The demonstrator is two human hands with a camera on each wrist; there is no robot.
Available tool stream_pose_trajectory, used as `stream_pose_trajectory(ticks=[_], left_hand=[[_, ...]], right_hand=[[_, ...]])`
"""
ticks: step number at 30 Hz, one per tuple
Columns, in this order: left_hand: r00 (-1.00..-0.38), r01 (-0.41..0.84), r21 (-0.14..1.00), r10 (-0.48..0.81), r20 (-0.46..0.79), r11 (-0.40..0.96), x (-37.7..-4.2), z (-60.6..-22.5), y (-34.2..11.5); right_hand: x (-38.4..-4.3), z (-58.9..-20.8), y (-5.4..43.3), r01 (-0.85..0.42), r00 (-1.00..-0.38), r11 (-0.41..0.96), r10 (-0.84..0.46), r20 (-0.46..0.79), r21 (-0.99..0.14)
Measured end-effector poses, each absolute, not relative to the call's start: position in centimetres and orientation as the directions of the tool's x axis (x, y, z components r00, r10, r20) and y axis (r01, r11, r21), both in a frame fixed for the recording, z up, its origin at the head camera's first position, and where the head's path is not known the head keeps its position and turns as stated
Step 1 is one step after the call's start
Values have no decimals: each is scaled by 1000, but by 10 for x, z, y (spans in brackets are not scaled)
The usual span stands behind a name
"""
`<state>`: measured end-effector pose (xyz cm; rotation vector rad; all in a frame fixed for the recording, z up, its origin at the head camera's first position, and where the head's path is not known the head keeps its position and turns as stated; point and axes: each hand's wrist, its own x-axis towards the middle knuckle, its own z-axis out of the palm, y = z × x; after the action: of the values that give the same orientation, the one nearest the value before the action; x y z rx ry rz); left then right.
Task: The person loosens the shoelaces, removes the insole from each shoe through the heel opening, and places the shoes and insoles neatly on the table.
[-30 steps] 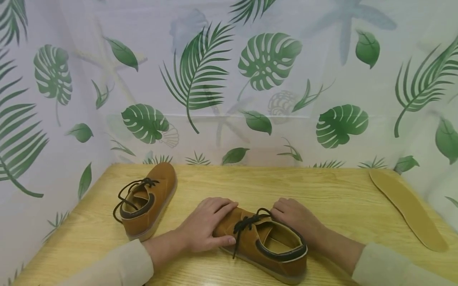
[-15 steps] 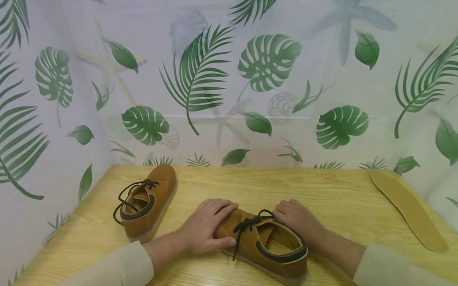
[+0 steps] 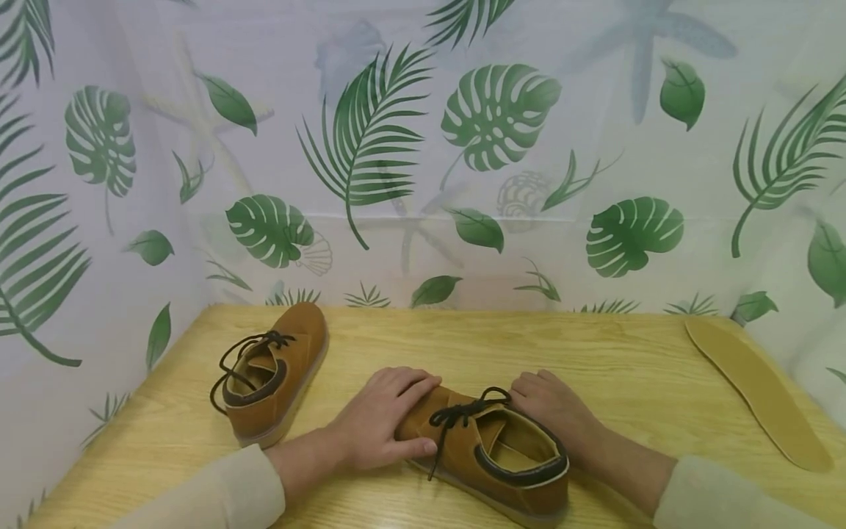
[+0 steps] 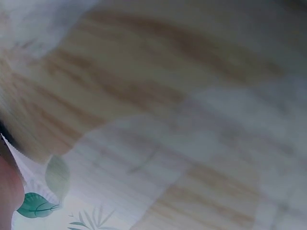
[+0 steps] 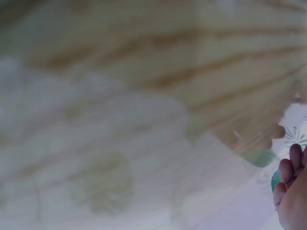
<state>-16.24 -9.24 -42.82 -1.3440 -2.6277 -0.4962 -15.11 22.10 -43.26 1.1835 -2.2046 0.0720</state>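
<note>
On wood-grain tbl (image 3: 423, 340), nr its front edge, we've one brown shoe (image 3: 464, 457); our L hand (image 3: 382, 422) grips the toe, R hand (image 3: 551, 411) beside it, fingers curled, hold unclear. Leaf-print backdrop (image 3: 423, 176) behind tbl.

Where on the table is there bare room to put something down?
The table is bare between the right hand and the insole, and along the patterned cloth between the far shoe and insole. Crowded around the near shoe: left hand over its toe, right hand alongside.
</note>
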Motion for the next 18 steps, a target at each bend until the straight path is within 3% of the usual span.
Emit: stream_pose_trajectory(ticks=[11,18], left_hand=[[-574,819,204,760,305,537,-163,-432,-93],[-570,822,195,762,308,535,-163,-432,-93]], right_hand=[[-148,-436,218,-717,-482,651,-722,497,249],[-142,-434,214,-651,-629,737,-658,413,184]])
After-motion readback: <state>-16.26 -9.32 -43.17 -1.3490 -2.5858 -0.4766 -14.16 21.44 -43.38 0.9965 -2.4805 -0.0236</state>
